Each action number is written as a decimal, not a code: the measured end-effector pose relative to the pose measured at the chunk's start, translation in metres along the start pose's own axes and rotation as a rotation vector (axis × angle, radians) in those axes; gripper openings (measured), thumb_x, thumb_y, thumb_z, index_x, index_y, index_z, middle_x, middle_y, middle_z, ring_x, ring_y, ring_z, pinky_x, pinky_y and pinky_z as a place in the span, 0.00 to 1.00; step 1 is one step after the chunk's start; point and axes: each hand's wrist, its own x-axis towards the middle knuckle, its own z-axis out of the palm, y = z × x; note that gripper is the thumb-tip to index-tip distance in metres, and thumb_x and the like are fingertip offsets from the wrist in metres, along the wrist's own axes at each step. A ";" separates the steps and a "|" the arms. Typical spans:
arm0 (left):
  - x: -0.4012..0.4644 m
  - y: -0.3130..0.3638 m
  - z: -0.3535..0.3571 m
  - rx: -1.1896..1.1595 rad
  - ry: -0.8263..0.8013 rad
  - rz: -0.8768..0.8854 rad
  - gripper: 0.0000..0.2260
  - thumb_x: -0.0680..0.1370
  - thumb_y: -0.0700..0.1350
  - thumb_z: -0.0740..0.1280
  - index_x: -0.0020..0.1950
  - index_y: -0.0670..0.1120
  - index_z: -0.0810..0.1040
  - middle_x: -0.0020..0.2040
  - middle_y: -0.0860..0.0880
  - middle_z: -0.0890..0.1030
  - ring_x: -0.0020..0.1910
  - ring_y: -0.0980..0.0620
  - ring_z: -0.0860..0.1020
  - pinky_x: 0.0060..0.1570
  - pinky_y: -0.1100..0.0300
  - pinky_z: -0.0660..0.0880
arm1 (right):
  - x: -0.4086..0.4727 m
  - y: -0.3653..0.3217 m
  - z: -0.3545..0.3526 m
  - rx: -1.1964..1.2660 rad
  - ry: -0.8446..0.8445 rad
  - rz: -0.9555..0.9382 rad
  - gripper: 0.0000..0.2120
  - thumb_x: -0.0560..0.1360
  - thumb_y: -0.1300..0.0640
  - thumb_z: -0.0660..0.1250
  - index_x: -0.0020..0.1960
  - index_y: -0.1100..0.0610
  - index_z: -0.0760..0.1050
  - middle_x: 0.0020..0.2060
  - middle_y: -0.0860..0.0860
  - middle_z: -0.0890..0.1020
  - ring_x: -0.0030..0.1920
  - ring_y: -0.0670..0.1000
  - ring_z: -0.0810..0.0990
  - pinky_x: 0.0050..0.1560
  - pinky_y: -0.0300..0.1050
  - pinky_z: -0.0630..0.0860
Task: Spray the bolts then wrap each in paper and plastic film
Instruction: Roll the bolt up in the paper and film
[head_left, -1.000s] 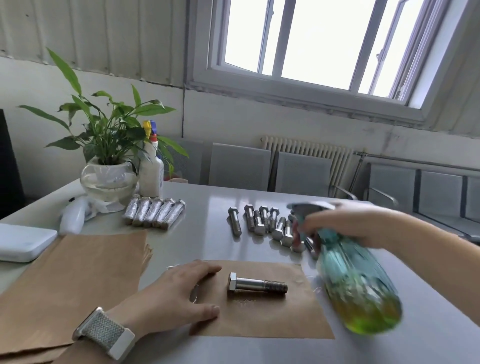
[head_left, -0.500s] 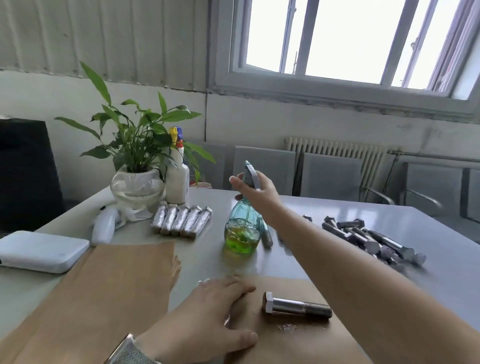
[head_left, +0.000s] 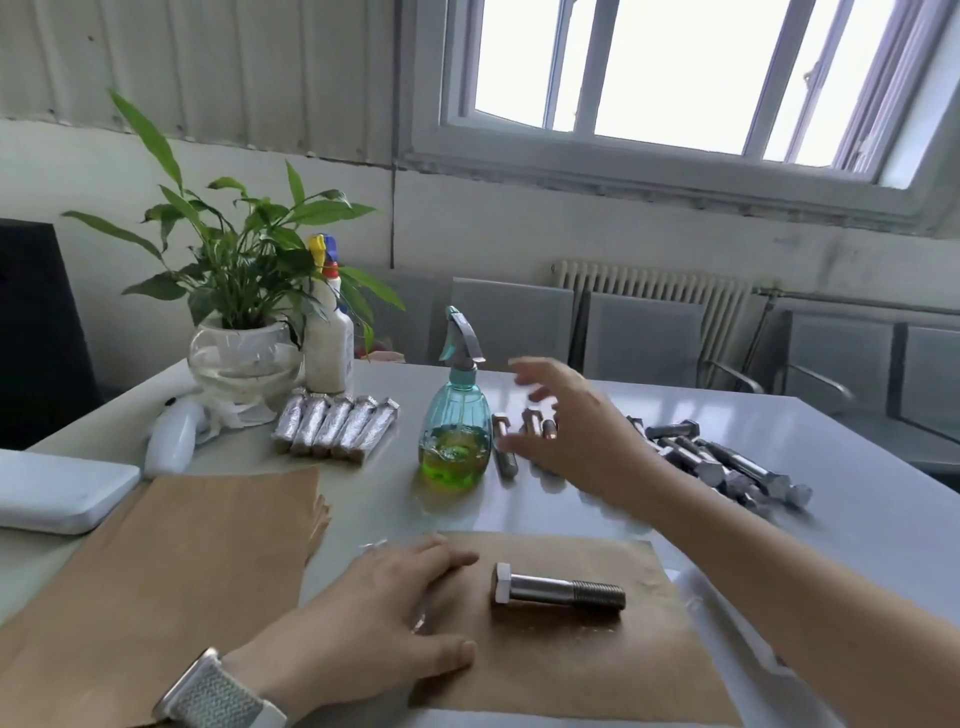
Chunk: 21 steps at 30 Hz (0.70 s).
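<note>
Lying at 9 o'clock is a stack of brown paper (head_left: 156, 582). The left hand (head_left: 374, 613) presses flat, fingers straight, on the left edge of one paper sheet (head_left: 571, 660) where a bolt (head_left: 558, 592) lies. At 12 o'clock from the bolt stands the spray bottle (head_left: 457, 431), upright on the table (head_left: 857, 519). Just beside it, at 3 o'clock, the right hand (head_left: 566, 421) hovers with fingers spread wide, holding nothing, above loose bolts (head_left: 727, 467).

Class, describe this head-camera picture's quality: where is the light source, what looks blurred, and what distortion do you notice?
Head view: daylight floods from the overexposed window; the right hand is motion-blurred beside the sharp spray bottle; the table shows soft glare; wide-angle distortion tilts the window frame.
</note>
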 end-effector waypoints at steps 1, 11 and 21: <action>0.000 0.001 -0.001 0.012 0.006 0.009 0.33 0.72 0.66 0.68 0.74 0.64 0.61 0.67 0.71 0.58 0.71 0.66 0.59 0.67 0.73 0.51 | -0.027 0.000 -0.014 -0.128 -0.075 -0.110 0.27 0.70 0.45 0.76 0.66 0.44 0.72 0.54 0.37 0.76 0.54 0.42 0.77 0.56 0.44 0.74; -0.002 0.020 -0.004 -0.095 0.135 0.150 0.19 0.76 0.43 0.70 0.65 0.57 0.76 0.62 0.66 0.73 0.62 0.74 0.68 0.61 0.78 0.60 | -0.158 0.013 -0.022 -0.769 -0.334 -0.540 0.05 0.70 0.48 0.64 0.38 0.42 0.78 0.32 0.38 0.76 0.37 0.38 0.76 0.50 0.38 0.76; -0.003 0.024 -0.002 -0.010 0.085 0.166 0.29 0.71 0.72 0.61 0.69 0.62 0.72 0.65 0.72 0.67 0.65 0.75 0.62 0.66 0.75 0.55 | -0.145 0.002 -0.016 -0.681 -0.248 -0.295 0.10 0.64 0.51 0.65 0.45 0.46 0.75 0.40 0.43 0.77 0.39 0.48 0.78 0.41 0.44 0.76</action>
